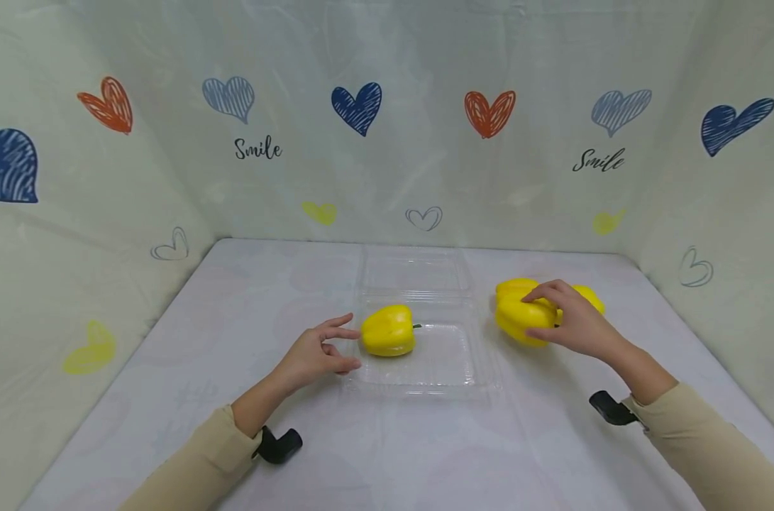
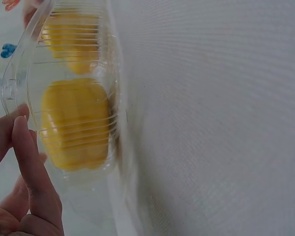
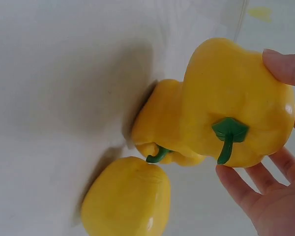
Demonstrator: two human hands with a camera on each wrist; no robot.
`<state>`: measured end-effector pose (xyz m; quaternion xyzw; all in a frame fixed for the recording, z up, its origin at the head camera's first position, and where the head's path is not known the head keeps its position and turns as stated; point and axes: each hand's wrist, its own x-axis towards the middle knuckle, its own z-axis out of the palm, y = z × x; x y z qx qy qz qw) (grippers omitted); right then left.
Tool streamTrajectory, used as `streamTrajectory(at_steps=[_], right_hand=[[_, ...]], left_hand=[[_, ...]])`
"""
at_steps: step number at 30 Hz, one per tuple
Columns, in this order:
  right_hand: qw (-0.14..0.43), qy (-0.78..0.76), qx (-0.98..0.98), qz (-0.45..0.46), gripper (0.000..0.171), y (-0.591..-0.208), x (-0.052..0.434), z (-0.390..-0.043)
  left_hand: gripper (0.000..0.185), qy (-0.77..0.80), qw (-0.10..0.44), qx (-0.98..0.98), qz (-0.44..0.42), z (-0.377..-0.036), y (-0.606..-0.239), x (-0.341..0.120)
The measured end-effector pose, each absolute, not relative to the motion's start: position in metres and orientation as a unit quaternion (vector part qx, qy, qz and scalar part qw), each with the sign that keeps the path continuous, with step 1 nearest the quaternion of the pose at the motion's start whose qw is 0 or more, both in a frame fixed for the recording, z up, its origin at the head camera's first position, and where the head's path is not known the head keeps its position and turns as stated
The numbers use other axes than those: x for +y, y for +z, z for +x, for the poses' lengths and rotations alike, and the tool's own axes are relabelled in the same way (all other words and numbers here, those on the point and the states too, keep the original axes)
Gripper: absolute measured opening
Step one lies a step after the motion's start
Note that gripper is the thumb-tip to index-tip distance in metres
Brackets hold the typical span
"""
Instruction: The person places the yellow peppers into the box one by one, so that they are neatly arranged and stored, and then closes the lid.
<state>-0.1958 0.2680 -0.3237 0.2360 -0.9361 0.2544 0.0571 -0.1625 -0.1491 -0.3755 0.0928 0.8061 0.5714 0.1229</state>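
My right hand (image 1: 572, 319) grips a yellow bell pepper (image 3: 231, 93) with a green stem, thumb on one side and fingers on the other. Beneath and beside it, two more yellow bell peppers lie on the table, one with a curved stem (image 3: 160, 118) and another lower (image 3: 128, 199) in the right wrist view. A further yellow bell pepper (image 1: 387, 332) lies on its side in the left part of a clear plastic clamshell box (image 1: 447, 355), stem to the right. At the box's left rim is my left hand (image 1: 313, 355), thumb and fingers apart, fingertips touching the rim.
The clear lid (image 1: 415, 273) of the box is folded back flat toward the rear wall. A white cloth (image 1: 246, 298) covers the table. Pale sheets (image 1: 418, 170) printed with hearts rise at the back and both sides. Black wrist cameras (image 1: 281, 446) sit at both cuffs.
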Motion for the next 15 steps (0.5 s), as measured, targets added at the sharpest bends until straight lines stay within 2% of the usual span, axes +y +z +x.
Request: streamTrajectory(at_steps=[15], right_hand=[[0.111, 0.263, -0.924, 0.254, 0.040, -0.307, 0.267, -0.196]], left_hand=[[0.049, 0.584, 0.127, 0.797, 0.090, -0.162, -0.375, -0.149]])
